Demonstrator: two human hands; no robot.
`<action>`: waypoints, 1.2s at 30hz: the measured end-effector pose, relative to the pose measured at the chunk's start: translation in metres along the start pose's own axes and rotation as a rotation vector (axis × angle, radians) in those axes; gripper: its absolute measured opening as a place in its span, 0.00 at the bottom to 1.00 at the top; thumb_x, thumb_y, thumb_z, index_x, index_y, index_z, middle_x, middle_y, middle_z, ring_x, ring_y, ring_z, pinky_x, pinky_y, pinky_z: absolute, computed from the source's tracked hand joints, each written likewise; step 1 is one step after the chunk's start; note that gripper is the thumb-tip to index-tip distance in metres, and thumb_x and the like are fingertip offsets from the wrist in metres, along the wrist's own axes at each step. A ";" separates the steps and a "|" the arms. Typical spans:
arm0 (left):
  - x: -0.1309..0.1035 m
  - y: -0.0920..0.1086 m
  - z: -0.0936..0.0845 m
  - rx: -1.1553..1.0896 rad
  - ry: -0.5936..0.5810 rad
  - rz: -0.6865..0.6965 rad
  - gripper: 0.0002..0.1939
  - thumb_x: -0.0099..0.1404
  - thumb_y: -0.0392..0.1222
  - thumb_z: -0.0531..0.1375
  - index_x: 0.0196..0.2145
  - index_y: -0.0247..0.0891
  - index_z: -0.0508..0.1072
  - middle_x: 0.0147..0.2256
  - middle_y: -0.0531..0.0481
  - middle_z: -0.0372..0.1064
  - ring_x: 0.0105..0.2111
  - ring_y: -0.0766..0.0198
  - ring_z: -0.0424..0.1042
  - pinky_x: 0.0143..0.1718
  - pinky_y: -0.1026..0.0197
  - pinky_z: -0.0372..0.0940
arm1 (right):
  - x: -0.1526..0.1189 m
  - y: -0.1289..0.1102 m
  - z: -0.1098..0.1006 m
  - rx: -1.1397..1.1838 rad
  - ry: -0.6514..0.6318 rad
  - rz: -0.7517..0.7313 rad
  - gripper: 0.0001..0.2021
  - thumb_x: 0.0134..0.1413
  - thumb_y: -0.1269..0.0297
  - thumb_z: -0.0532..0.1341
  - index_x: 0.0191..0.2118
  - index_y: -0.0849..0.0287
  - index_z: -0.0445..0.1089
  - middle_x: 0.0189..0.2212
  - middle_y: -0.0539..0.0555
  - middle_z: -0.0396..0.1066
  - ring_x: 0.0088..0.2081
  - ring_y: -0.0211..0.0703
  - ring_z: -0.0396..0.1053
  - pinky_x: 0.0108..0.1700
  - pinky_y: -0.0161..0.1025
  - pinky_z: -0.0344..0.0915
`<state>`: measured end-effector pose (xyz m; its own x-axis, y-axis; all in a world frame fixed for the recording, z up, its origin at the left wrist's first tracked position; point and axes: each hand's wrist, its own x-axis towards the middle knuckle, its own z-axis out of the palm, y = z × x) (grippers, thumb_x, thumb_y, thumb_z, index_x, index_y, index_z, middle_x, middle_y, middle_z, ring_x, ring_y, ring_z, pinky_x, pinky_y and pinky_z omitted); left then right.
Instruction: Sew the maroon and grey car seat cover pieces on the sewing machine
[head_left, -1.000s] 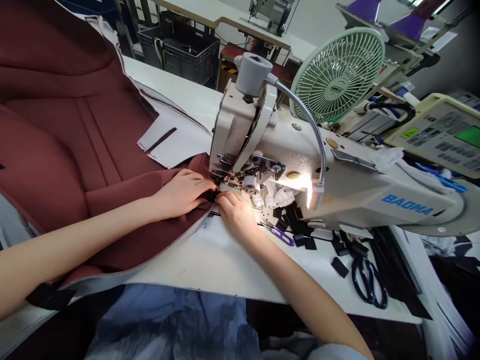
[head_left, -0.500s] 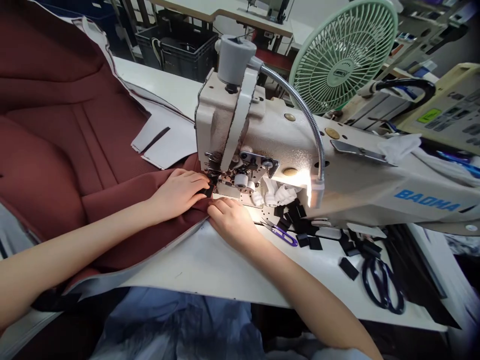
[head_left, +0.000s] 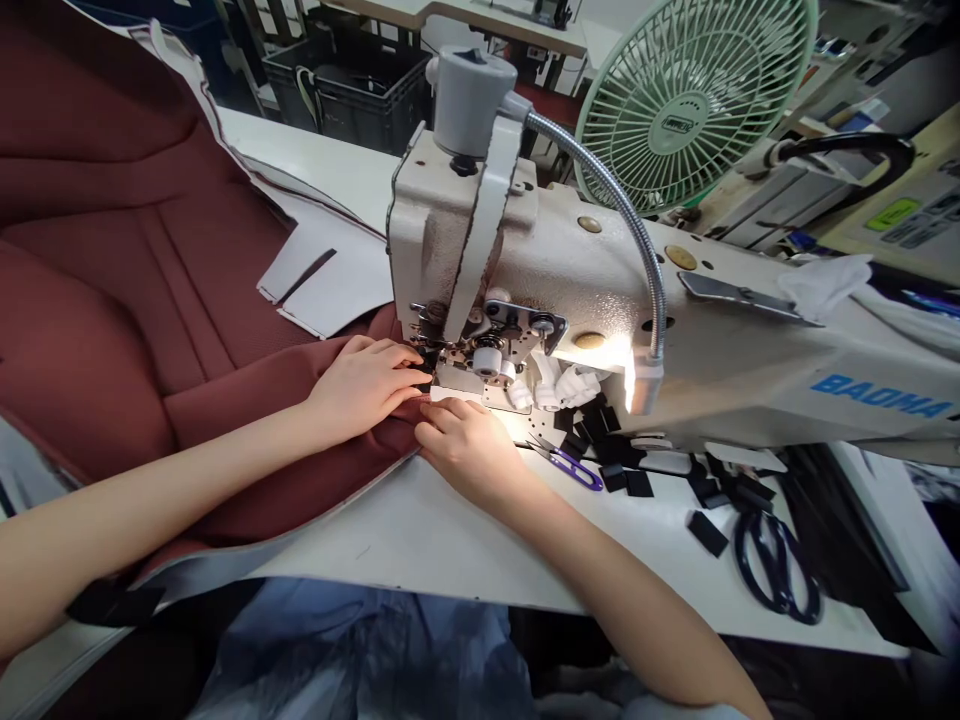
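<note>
Head camera gives me the view on the two hands at the sewing machine (head_left: 555,255). The dark red cover (head_left: 202,290) lies over the left part of the white table (head_left: 420,545), and its gathered edge reaches to the needle area of the machine. My left hand (head_left: 366,385) lies on this cover, fingers narrow together, with the tips at a small black piece (head_left: 426,378) beside the presser area. My right hand (head_left: 472,445) is at the near edge of the cover, its fingers bent and close to each other. If either hand really pinches the cloth, I cannot tell.

Compared with one second ago, when the fingertips of both hands nearly met, they are now a little apart, and some red cloth is seen between them. Against the last frame, the hands changed only slightly. The view itself has moved: the green fan (head_left: 682,125) is now cut by the upper border, and the control box (head_left: 900,215) is partly outside at the right.

The lamp (head_left: 643,385) shines as before. Near it lie white cloth bits (head_left: 576,385), purple snips (head_left: 576,470) and loose black patches (head_left: 640,484); the dark-handled scissors (head_left: 776,565) rest farther right.
</note>
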<state>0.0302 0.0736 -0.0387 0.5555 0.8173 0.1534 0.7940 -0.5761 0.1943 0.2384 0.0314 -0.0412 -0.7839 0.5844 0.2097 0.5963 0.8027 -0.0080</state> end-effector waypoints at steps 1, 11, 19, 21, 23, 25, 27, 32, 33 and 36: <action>0.002 0.000 0.000 -0.004 -0.008 0.001 0.15 0.74 0.45 0.53 0.48 0.48 0.79 0.48 0.47 0.74 0.49 0.52 0.69 0.50 0.48 0.59 | 0.001 0.001 -0.001 -0.001 -0.008 -0.003 0.07 0.65 0.70 0.58 0.33 0.58 0.71 0.43 0.57 0.77 0.42 0.44 0.70 0.41 0.40 0.66; 0.025 -0.023 0.001 -0.072 -0.024 0.076 0.15 0.70 0.54 0.57 0.40 0.39 0.73 0.42 0.44 0.73 0.46 0.50 0.70 0.50 0.49 0.59 | 0.006 0.012 0.002 0.029 0.018 0.074 0.06 0.66 0.69 0.58 0.38 0.58 0.73 0.49 0.59 0.77 0.46 0.47 0.71 0.46 0.42 0.68; 0.043 -0.051 0.004 -0.068 -0.028 0.293 0.19 0.70 0.55 0.57 0.47 0.38 0.75 0.51 0.40 0.71 0.53 0.48 0.67 0.56 0.48 0.58 | 0.006 0.007 0.013 -0.039 0.008 0.071 0.09 0.66 0.71 0.56 0.42 0.61 0.74 0.57 0.63 0.72 0.52 0.50 0.69 0.50 0.45 0.69; 0.048 -0.057 0.003 -0.057 -0.043 0.333 0.18 0.70 0.54 0.58 0.47 0.38 0.76 0.50 0.39 0.72 0.53 0.48 0.67 0.57 0.48 0.58 | 0.007 0.005 0.015 -0.058 -0.002 0.074 0.10 0.66 0.72 0.56 0.46 0.63 0.73 0.59 0.65 0.70 0.53 0.52 0.68 0.50 0.45 0.68; 0.055 -0.064 0.003 -0.049 -0.056 0.348 0.18 0.69 0.53 0.58 0.46 0.38 0.76 0.50 0.38 0.72 0.53 0.47 0.67 0.58 0.48 0.58 | 0.009 0.005 0.018 -0.065 -0.018 0.093 0.12 0.65 0.73 0.57 0.51 0.66 0.72 0.60 0.68 0.68 0.54 0.53 0.67 0.49 0.46 0.68; 0.063 -0.070 0.003 -0.055 -0.067 0.368 0.17 0.69 0.51 0.58 0.46 0.37 0.76 0.50 0.38 0.73 0.54 0.47 0.67 0.59 0.49 0.58 | 0.012 0.004 0.020 -0.074 -0.035 0.121 0.15 0.64 0.74 0.57 0.54 0.68 0.70 0.61 0.69 0.67 0.54 0.53 0.67 0.49 0.46 0.67; 0.070 -0.075 0.003 -0.070 -0.076 0.394 0.17 0.68 0.51 0.58 0.46 0.37 0.76 0.50 0.38 0.73 0.54 0.48 0.67 0.60 0.49 0.58 | 0.015 0.004 0.022 -0.083 -0.041 0.156 0.16 0.64 0.74 0.57 0.56 0.69 0.69 0.61 0.68 0.67 0.53 0.53 0.67 0.47 0.46 0.67; 0.073 -0.075 -0.002 -0.060 -0.066 0.407 0.15 0.68 0.49 0.57 0.46 0.38 0.77 0.51 0.39 0.73 0.54 0.49 0.67 0.60 0.50 0.58 | 0.013 0.005 0.024 -0.072 -0.033 0.224 0.17 0.67 0.71 0.55 0.59 0.65 0.68 0.62 0.64 0.67 0.53 0.52 0.67 0.47 0.46 0.67; 0.069 -0.073 -0.004 -0.047 -0.061 0.405 0.14 0.69 0.48 0.56 0.44 0.39 0.77 0.50 0.40 0.74 0.53 0.50 0.68 0.60 0.51 0.58 | 0.010 0.004 0.022 -0.073 -0.031 0.228 0.17 0.68 0.72 0.54 0.59 0.65 0.68 0.62 0.64 0.67 0.53 0.52 0.67 0.47 0.46 0.67; 0.049 -0.063 -0.010 -0.022 -0.053 0.400 0.14 0.72 0.46 0.53 0.38 0.43 0.78 0.45 0.44 0.76 0.50 0.55 0.70 0.57 0.54 0.59 | 0.007 -0.007 0.011 -0.071 0.009 0.175 0.17 0.67 0.72 0.54 0.59 0.66 0.68 0.60 0.64 0.69 0.54 0.53 0.67 0.49 0.47 0.67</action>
<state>0.0043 0.1497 -0.0339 0.8318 0.5282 0.1710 0.5079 -0.8483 0.1498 0.2268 0.0317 -0.0506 -0.6657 0.7131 0.2200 0.7344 0.6783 0.0234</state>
